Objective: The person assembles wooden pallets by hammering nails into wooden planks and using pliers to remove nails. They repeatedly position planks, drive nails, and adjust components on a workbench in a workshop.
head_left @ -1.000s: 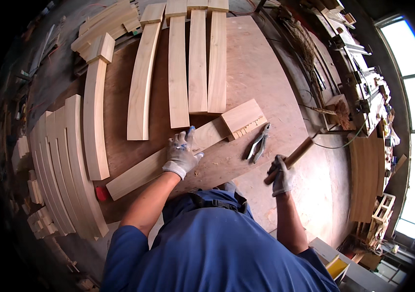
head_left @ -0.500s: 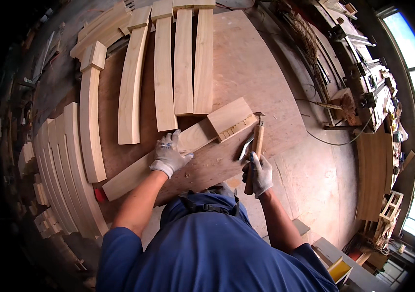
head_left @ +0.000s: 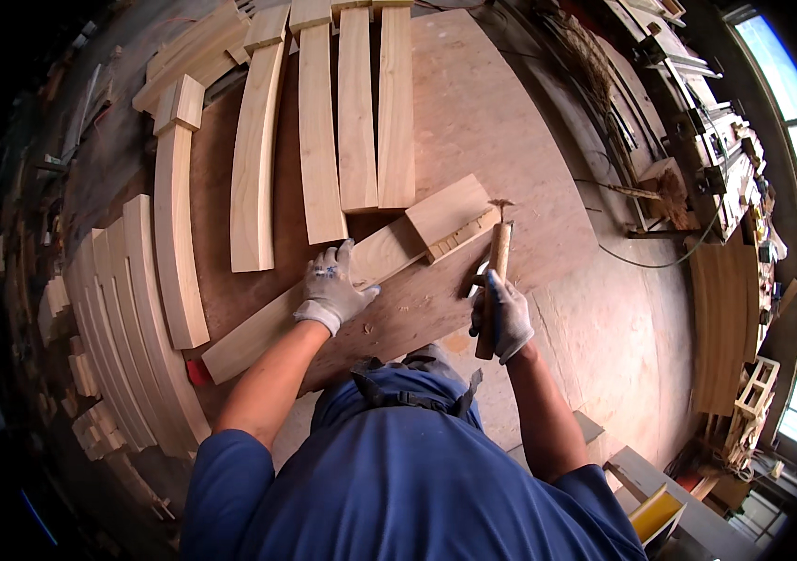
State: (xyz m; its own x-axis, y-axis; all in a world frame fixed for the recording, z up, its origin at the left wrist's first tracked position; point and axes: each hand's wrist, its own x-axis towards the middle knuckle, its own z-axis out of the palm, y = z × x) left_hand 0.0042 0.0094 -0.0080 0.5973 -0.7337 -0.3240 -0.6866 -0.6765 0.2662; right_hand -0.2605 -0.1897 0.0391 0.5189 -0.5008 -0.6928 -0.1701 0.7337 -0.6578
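Note:
A long pale wooden piece (head_left: 263,335) lies slantwise on the board before me, with a thicker wooden block (head_left: 450,211) at its upper right end. Along the block's near side runs a row of small notches or marks. My left hand (head_left: 331,288), in a grey-white glove, clasps the wooden piece from above, fingers over the far side and thumb apart. My right hand (head_left: 508,323), also gloved, is wrapped round a wooden-handled hammer (head_left: 500,252). The narrow hammer head is near the block's right corner. A shiny metal tool (head_left: 479,279) shows beside that hand; whether it is held I cannot tell.
Several similar wooden pieces with end blocks (head_left: 357,112) lie at the far side. More long curved pieces (head_left: 141,309) line the left. Tools and timber crowd a rack (head_left: 698,122) at right. A small red thing (head_left: 197,372) touches the wooden piece's near end.
The view has shifted slightly. My right hand and the hammer have moved a little away from me, the hammer head now just beyond the block's corner. My left hand keeps its place on the wooden piece.

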